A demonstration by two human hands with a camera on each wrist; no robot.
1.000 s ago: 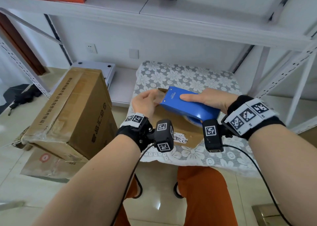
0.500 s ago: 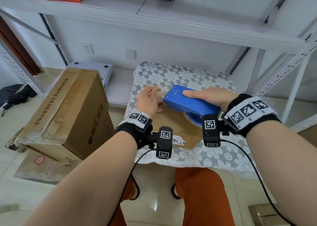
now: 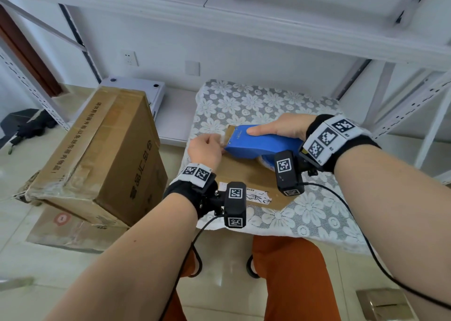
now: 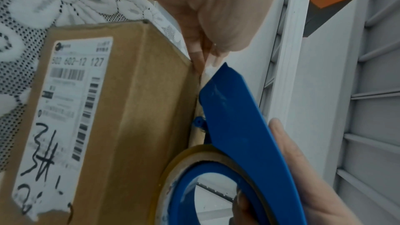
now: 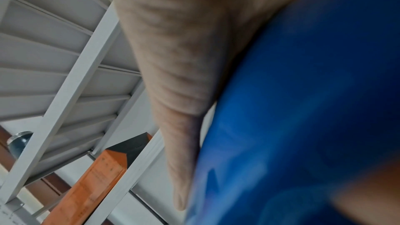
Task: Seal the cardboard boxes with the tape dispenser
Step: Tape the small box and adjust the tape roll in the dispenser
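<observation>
A small cardboard box (image 3: 246, 174) with a white shipping label (image 4: 65, 109) lies on the lace-covered table (image 3: 268, 103). My right hand (image 3: 280, 130) grips the blue tape dispenser (image 3: 258, 142) over the box top, thumb along its side. The dispenser (image 4: 236, 122) carries a roll of clear tape (image 4: 173, 168). My left hand (image 3: 207, 147) sits at the dispenser's front end, and its fingertips (image 4: 201, 52) pinch the loose tape end at the box's far edge. In the right wrist view only my thumb (image 5: 173, 74) and the blue dispenser body (image 5: 303, 109) show.
A large cardboard box (image 3: 102, 155) stands tilted on the floor to the left, over a flattened one (image 3: 61, 225). White metal shelving (image 3: 244, 16) runs overhead and to the right. A white flat device (image 3: 136, 89) lies on a low shelf behind. My orange-clad legs (image 3: 288, 272) are under the table.
My left hand has slid from the box top toward the dispenser's front and taken the tape end in a pinch. The dispenser stays over the box in my right hand.
</observation>
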